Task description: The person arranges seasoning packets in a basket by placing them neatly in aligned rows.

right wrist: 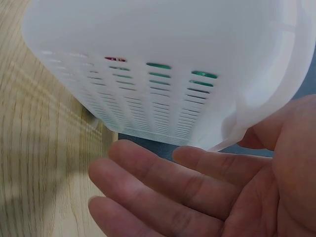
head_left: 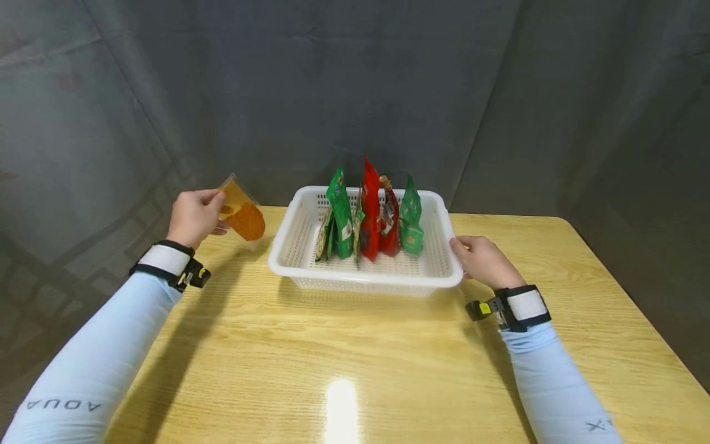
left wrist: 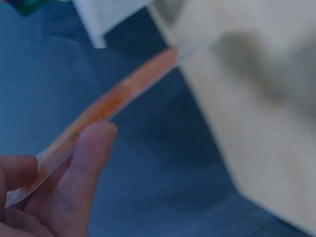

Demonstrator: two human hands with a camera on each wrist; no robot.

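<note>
My left hand (head_left: 195, 216) pinches a clear packet (head_left: 245, 220) of orange powder by its upper edge, left of the basket and above the table. Seen edge-on in the left wrist view, the packet (left wrist: 116, 101) lies between thumb and fingers. A white plastic basket (head_left: 363, 277) stands on the table. My right hand (head_left: 487, 261) holds its right rim, with thumb and index finger at the edge and the other fingers (right wrist: 158, 197) extended below. Inside the basket, green pouches (head_left: 341, 216), a red pouch (head_left: 370, 216) and a dark red spouted pouch (head_left: 390, 222) stand upright in a row.
The wooden table (head_left: 344, 345) reaches toward me and to the right of the basket. A dark grey cloth (head_left: 310, 92) hangs behind it and down both sides.
</note>
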